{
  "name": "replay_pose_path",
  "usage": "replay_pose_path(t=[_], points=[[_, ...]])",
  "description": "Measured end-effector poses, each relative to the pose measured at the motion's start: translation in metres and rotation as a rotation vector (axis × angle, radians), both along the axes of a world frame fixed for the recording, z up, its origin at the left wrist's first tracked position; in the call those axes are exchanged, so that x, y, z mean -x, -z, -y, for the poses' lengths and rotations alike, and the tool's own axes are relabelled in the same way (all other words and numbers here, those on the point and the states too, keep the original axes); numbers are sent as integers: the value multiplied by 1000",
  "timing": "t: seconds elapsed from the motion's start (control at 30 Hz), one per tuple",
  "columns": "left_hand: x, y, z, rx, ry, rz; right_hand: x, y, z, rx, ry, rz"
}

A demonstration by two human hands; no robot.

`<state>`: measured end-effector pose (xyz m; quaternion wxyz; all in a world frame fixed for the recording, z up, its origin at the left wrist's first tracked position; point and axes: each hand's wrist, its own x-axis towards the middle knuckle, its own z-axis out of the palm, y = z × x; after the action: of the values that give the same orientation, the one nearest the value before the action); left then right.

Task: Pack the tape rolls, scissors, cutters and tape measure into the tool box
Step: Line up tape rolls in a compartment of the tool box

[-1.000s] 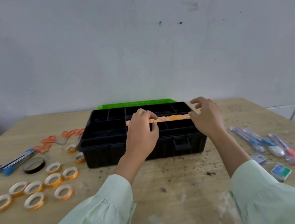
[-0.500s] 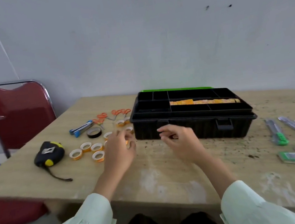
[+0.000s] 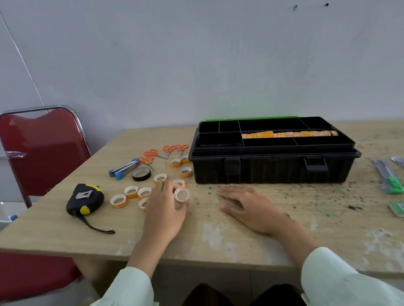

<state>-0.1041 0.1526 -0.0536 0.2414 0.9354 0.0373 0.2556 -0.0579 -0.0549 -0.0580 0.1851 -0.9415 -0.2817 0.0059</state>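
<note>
A small tape roll [image 3: 182, 195] is pinched in the fingertips of the left hand [image 3: 164, 213], lifted just off the counter [image 3: 304, 206] — beside the loose rolls [image 3: 134, 194] left of the box [image 3: 272, 157]. The right hand [image 3: 249, 205] is laid flat and empty, fingers spread, in front of the box. A row of rolls [image 3: 287, 134] is seen in one long compartment. The scissors [image 3: 167, 152] and tape measure [image 3: 84, 197] lie at left — the cutters [image 3: 389, 178] at right.
</note>
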Motion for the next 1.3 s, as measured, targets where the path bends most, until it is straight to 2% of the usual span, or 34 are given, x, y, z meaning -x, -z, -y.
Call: replay_pose_path(t=[0.1,0.17,0.33,0.5,0.63,0.77,0.87,1.13,1.3], points=[[-4,-8,18,77,126,101,3,-2,2,-238,71,-8],[-8,-16,33,128,180,144,7,-10,5,-428,106,55],[-27,-40,72,241,381,200,6,-40,16,-717,33,212],[-54,-56,115,340,505,240,-11,-65,50,-740,157,338],[-80,-70,149,388,586,239,-27,-77,86,-770,313,367],[-110,-84,187,266,628,193,-42,-94,126,-952,578,411],[-138,-90,218,160,662,116,-54,-105,159,-977,727,437],[-189,-98,281,-81,638,-31,-80,-110,210,-901,857,348],[-204,-97,291,-89,651,-82,-87,-107,217,-898,869,295]])
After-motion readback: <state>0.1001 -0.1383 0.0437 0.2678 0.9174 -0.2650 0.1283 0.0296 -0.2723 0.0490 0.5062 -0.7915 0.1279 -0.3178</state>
